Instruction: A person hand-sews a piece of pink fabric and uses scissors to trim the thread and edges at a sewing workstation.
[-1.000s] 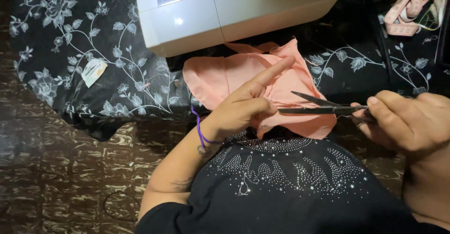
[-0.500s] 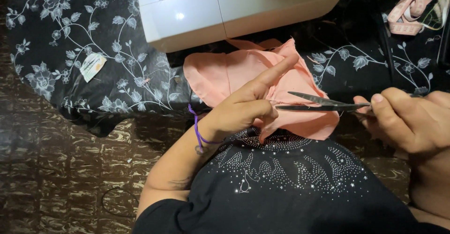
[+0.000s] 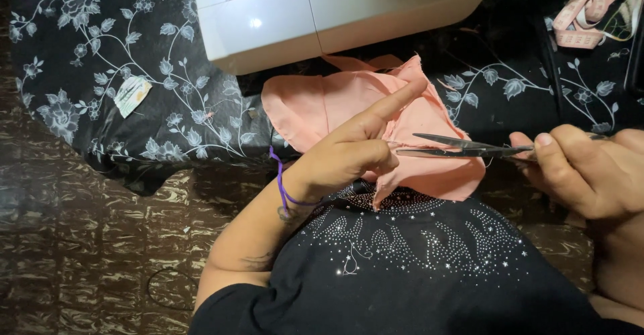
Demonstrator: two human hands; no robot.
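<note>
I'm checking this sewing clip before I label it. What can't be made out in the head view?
- Scissors: handles hidden inside the right hand.
- Pink fabric: the spot at the blade tips is covered by the left hand, so what gets cut is unclear.
- Sewing machine: upper part cut off by the top edge.
- Tape measure: partly cut off at the top right corner.

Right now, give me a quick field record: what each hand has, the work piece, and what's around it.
left hand: pinches the peach fabric, index finger pointing out
right hand: holds scissors, blades slightly parted at the fabric edge
surface: black floral cloth
behind: white sewing machine
top right: pink measuring tape
left wrist: purple band
</note>
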